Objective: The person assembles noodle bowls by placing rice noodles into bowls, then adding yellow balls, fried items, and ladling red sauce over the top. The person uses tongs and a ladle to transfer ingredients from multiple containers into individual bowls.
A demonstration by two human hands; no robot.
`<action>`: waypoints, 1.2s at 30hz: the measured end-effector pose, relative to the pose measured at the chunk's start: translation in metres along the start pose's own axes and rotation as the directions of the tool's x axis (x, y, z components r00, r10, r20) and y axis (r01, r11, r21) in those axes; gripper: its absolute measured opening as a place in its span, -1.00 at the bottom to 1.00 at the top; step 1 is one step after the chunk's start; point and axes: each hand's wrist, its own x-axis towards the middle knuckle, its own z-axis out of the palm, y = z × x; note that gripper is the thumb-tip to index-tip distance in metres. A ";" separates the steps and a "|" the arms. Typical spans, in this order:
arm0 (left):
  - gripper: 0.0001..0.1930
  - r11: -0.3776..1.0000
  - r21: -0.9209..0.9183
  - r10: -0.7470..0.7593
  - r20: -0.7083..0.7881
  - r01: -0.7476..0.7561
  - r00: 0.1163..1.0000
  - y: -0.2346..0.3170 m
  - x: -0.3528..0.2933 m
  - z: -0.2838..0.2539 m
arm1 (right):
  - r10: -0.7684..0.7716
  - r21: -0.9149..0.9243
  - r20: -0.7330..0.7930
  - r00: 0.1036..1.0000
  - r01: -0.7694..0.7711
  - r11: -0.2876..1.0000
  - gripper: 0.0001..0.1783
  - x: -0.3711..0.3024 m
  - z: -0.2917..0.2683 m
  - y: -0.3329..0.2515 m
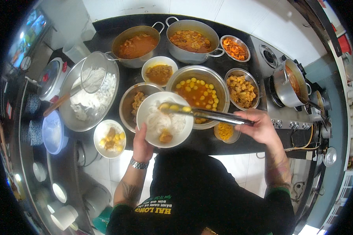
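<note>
Held white noodle bowl (164, 119) in left hand (142, 145) at tabletop's front edge; gripped metal tongs (208, 113) in right hand (259, 127), pinching yellow eggs; noodles and one topping in, more unadded.

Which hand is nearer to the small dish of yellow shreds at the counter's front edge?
Right. The right hand, gripping the metal tongs, sits just right of the small dish. The left hand holds the white bowl, far to its left.

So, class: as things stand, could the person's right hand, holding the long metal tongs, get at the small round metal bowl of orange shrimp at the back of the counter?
Probably yes, with a stretch. The right hand sits near the counter's front edge, the tongs add length, and only low open bowls lie before the shrimp bowl.
</note>
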 end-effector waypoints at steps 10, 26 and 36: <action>-0.41 0.995 0.086 0.048 -0.019 -0.046 0.999 0.003 -0.002 0.004 | -0.078 -0.087 0.031 0.996 0.081 0.993 -0.56 0.006 0.008 -0.015; -0.46 0.999 0.004 0.051 -0.101 -0.051 0.994 -0.004 -0.019 -0.010 | 0.128 -0.688 -0.238 0.963 -0.260 0.678 -0.55 0.050 0.066 0.119; -0.42 0.997 0.029 0.067 -0.107 -0.065 0.992 -0.012 -0.025 -0.017 | 0.038 -0.650 -0.220 0.975 -0.175 0.739 -0.57 0.045 0.056 0.113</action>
